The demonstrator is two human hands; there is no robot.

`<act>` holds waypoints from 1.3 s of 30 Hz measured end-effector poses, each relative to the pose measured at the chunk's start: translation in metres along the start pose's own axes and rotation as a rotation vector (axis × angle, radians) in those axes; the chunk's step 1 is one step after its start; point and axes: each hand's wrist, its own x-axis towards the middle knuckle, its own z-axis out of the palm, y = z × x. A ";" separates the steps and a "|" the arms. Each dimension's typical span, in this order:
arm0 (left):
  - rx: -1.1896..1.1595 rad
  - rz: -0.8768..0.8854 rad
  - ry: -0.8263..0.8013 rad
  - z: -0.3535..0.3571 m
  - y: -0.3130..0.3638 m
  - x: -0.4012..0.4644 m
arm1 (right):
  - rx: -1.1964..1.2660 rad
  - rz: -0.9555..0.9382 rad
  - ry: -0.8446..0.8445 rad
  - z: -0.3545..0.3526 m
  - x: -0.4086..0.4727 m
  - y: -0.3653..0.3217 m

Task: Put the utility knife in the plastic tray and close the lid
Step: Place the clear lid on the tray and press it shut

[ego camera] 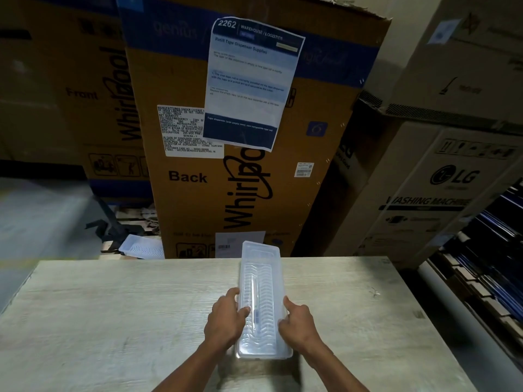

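A long clear plastic tray (261, 278) lies lengthwise on the pale wooden table, its translucent lid resting on top. Through the lid I make out the slim utility knife (256, 312) with a dark bluish part near its middle, lying along the tray. My left hand (226, 318) grips the tray's left edge, fingers curled onto the lid. My right hand (297, 321) holds the right edge, thumb pressed against the side. Both hands sit at the near half of the tray.
The table (113, 321) ends just behind the tray. Tall cardboard appliance boxes (198, 179) stand beyond it, one with a printed sheet (249, 80) taped on. A second clear tray (141, 247) lies on the floor at left. Dark shelving (486, 250) runs along the right.
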 end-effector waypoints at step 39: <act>-0.012 0.037 -0.134 -0.012 -0.002 0.001 | 0.045 -0.047 -0.402 -0.046 -0.024 -0.004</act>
